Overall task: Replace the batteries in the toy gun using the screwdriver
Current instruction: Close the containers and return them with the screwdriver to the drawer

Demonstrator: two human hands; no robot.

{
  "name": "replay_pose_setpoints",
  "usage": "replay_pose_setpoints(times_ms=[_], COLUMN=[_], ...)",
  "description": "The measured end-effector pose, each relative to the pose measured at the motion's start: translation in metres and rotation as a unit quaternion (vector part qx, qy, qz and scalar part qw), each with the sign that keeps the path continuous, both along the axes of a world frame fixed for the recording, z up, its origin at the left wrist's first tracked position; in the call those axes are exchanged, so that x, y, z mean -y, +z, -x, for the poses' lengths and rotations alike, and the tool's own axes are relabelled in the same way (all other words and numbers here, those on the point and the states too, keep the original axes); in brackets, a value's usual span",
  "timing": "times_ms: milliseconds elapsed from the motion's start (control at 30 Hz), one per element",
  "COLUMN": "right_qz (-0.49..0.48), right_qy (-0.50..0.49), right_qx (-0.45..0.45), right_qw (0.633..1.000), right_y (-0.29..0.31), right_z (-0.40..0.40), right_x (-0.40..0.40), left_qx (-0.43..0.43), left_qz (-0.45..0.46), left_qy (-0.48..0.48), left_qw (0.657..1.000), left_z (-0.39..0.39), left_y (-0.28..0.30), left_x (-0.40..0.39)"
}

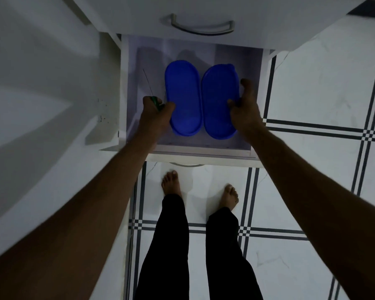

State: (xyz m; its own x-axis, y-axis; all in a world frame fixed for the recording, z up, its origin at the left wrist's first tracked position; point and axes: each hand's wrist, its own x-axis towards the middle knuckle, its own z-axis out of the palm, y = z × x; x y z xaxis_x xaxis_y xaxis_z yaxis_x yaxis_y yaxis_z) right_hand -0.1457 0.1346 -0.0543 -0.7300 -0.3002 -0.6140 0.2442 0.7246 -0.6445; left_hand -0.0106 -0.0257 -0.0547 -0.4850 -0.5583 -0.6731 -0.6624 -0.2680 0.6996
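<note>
Inside an open white drawer point(123, 87), my left hand point(157, 111) grips the green handle of a screwdriver point(151, 89); its thin metal shaft points away toward the drawer's back left. Two blue oval lidded containers lie side by side in the drawer. The left container point(183, 98) is next to my left hand. My right hand point(244, 105) grips the right edge of the right container point(220, 100), thumb up along its side. No toy gun or batteries are in view.
A shut drawer with a curved metal handle point(200, 27) overhangs the open one. A white cabinet side point(41, 105) stands to the left. My bare feet point(171, 182) stand on white tiled floor point(323, 94) with dark lines, just below the drawer front.
</note>
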Motion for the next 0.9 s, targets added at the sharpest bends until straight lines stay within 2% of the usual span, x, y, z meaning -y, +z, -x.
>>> replay_pose_setpoints(times_ms=[133,267,300,367,467,533,600,667,733,833,900], right_qz=[-0.028,0.021,0.037,0.089,0.134,0.132,0.109,0.12,0.144,0.165,0.165], right_qy=[-0.017,-0.06,-0.064,-0.067,-0.079,-0.138,-0.238,-0.326,-0.376,-0.377,-0.366], right_qx=[-0.056,-0.181,-0.184,-0.11,0.08,0.218,0.324,0.372,0.388,0.38,0.368], right_qw=[0.998,0.981,0.98,0.988,0.984,0.957,0.909,0.861,0.829,0.829,0.839], right_y=[0.005,0.034,0.041,0.052,0.063,0.063,0.057,0.047,0.036,0.029,0.027], right_z=[-0.006,-0.04,-0.055,-0.089,-0.139,-0.162,-0.172,-0.173,-0.168,-0.159,-0.154], right_x=[-0.002,-0.009,-0.015,-0.029,-0.046,-0.05,-0.051,-0.051,-0.048,-0.04,-0.034], left_qx=[0.018,0.049,0.058,0.094,0.182,0.24,0.277,0.288,0.289,0.272,0.225], left_qz=[0.017,0.065,0.072,0.104,0.143,0.12,0.127,0.164,0.204,0.253,0.29], left_qy=[-0.028,-0.048,-0.052,-0.064,-0.119,-0.172,-0.247,-0.303,-0.335,-0.367,-0.373], left_qw=[0.999,0.996,0.994,0.988,0.966,0.948,0.92,0.893,0.873,0.853,0.853], left_z=[0.005,0.008,0.01,0.012,0.013,0.012,0.009,0.007,0.004,-0.002,-0.008], left_y=[-0.008,-0.011,-0.01,-0.009,-0.009,-0.009,-0.009,-0.009,-0.007,0.004,0.017], left_x=[0.002,0.006,0.006,0.009,0.017,0.022,0.025,0.026,0.027,0.032,0.032])
